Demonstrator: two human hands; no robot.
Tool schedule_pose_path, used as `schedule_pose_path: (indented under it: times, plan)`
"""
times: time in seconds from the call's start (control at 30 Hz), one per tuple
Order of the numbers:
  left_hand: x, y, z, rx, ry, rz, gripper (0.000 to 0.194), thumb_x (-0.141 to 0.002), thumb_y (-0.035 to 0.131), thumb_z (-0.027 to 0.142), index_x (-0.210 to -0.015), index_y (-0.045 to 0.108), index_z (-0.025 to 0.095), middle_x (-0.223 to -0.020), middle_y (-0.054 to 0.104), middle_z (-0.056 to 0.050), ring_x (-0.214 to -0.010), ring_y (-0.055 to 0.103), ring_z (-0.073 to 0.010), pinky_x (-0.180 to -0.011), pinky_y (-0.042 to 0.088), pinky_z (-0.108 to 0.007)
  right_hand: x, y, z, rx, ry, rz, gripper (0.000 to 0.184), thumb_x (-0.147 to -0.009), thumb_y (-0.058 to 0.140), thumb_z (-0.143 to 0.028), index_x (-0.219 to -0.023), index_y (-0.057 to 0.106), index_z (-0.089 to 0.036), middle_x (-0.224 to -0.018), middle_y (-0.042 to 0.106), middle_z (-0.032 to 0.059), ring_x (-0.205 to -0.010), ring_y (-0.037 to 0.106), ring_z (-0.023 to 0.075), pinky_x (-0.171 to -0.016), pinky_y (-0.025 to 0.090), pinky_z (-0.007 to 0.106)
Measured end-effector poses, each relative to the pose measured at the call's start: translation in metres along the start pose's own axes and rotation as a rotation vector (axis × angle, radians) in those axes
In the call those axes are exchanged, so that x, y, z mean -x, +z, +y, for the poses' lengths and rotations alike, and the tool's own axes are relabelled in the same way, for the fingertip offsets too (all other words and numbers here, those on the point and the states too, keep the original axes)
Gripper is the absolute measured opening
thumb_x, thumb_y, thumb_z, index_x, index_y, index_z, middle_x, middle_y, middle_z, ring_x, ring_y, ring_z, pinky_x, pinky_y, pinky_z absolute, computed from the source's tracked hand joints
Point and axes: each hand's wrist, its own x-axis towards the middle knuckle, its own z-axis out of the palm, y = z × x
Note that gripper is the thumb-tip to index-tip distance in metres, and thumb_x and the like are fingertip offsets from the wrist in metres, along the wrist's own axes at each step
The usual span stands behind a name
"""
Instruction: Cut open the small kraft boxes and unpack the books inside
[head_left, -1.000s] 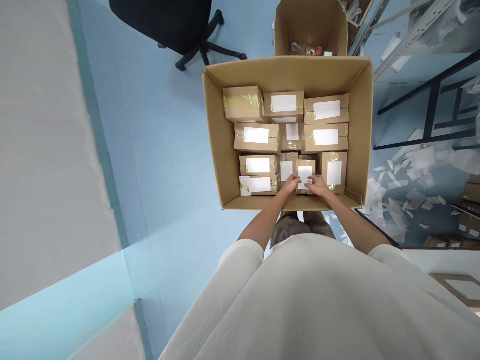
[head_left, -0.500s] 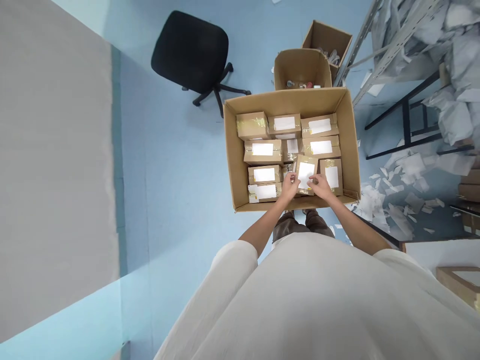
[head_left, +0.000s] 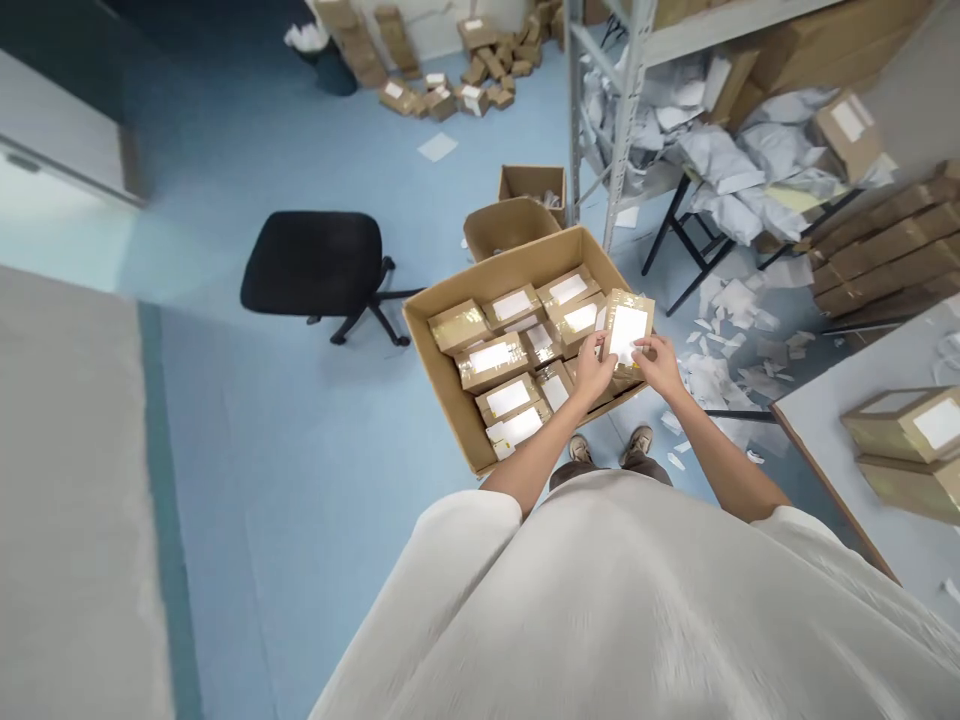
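A small taped cardboard parcel (head_left: 627, 328) with a white label is held up above the right side of a large open carton (head_left: 444, 376) on the blue floor. My left hand (head_left: 594, 366) grips its lower left edge and my right hand (head_left: 660, 362) grips its lower right edge, fingers curled on it. The carton holds several similar labelled parcels (head_left: 495, 356) packed in rows. My feet show just below the carton's near edge.
A black office chair (head_left: 315, 262) stands to the left. Two smaller open boxes (head_left: 510, 222) sit behind the carton, by a metal shelf leg (head_left: 624, 120). Paper scraps (head_left: 731, 330) litter the floor to the right. A table (head_left: 847, 430) at right carries two parcels (head_left: 904, 430).
Both hands lifted the parcel out of the carton's near row and raised it to the right. The view tilted up, showing shelves, the table and more of the room.
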Motion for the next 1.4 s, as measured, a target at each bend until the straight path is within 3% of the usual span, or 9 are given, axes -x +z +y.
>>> schedule_pose_path:
  times: [0.13,0.27,0.53,0.73,0.9,1.07,1.23,1.4]
  plan:
    - [-0.001,0.035,0.037,-0.004,0.104,-0.134,0.057,-0.084,0.062,0.014,-0.139,0.068,0.025,-0.143,0.072,-0.009,-0.137,0.064,-0.0298,-0.111,0.055,-0.042,0.012,-0.046,0.009,-0.077,0.027,0.158,0.036,-0.091,0.067,-0.040,-0.121,0.079,-0.024,-0.142,0.060,0.0150,-0.142,0.053,0.0328,-0.123,0.047,0.049]
    - [-0.001,0.089,0.059,-0.013,0.171,-0.247,0.059,-0.084,0.062,0.014,-0.141,0.068,0.026,-0.145,0.070,-0.009,-0.137,0.064,-0.0288,-0.110,0.056,-0.040,0.026,-0.095,0.033,-0.076,0.068,0.292,0.033,-0.090,0.067,-0.039,-0.118,0.078,-0.024,-0.141,0.060,0.0149,-0.149,0.048,0.0331,-0.125,0.046,0.048]
    - [0.014,0.243,0.080,0.009,0.224,-0.469,0.055,-0.082,0.063,0.012,-0.135,0.071,0.024,-0.143,0.071,-0.010,-0.136,0.066,-0.0291,-0.106,0.059,-0.038,0.068,-0.206,0.123,-0.069,0.194,0.459,0.031,-0.088,0.068,-0.037,-0.115,0.077,-0.024,-0.139,0.061,0.0150,-0.152,0.046,0.0339,-0.127,0.044,0.047]
    - [0.038,0.345,0.079,-0.010,0.205,-0.565,0.053,-0.080,0.065,0.015,-0.131,0.073,0.025,-0.144,0.069,-0.010,-0.135,0.065,-0.0304,-0.107,0.059,-0.040,0.100,-0.270,0.190,-0.085,0.281,0.514,0.032,-0.087,0.068,-0.037,-0.115,0.078,-0.025,-0.141,0.060,0.0148,-0.152,0.046,0.0348,-0.124,0.048,0.048]
    - [0.048,0.407,0.075,-0.068,0.196,-0.628,0.051,-0.081,0.064,0.014,-0.130,0.073,0.025,-0.143,0.068,-0.009,-0.133,0.066,-0.0269,-0.110,0.057,-0.037,0.117,-0.304,0.227,-0.070,0.374,0.499,0.034,-0.085,0.068,-0.036,-0.115,0.078,-0.023,-0.139,0.060,0.0151,-0.155,0.043,0.0340,-0.128,0.043,0.045]
    - [0.042,0.448,0.066,-0.100,0.160,-0.699,0.047,-0.081,0.065,0.013,-0.126,0.074,0.023,-0.141,0.067,-0.011,-0.132,0.066,-0.0273,-0.112,0.055,-0.038,0.115,-0.320,0.257,-0.043,0.479,0.478,0.038,-0.086,0.068,-0.038,-0.119,0.079,-0.022,-0.144,0.060,0.0162,-0.157,0.044,0.0361,-0.129,0.040,0.047]
    - [0.016,0.487,0.059,-0.161,0.124,-0.768,0.047,-0.080,0.066,0.014,-0.124,0.075,0.024,-0.139,0.067,-0.010,-0.131,0.066,-0.0279,-0.117,0.053,-0.040,0.096,-0.334,0.284,-0.033,0.553,0.475,0.037,-0.087,0.068,-0.040,-0.118,0.079,-0.024,-0.144,0.062,0.0147,-0.157,0.045,0.0358,-0.129,0.040,0.049]
    - [-0.018,0.540,0.056,-0.175,0.087,-0.852,0.047,-0.079,0.067,0.012,-0.124,0.075,0.023,-0.139,0.068,-0.011,-0.132,0.066,-0.0277,-0.122,0.051,-0.042,0.073,-0.357,0.308,0.027,0.601,0.467,0.039,-0.089,0.065,-0.036,-0.123,0.079,-0.021,-0.135,0.065,0.0164,-0.156,0.046,0.0350,-0.124,0.045,0.045]
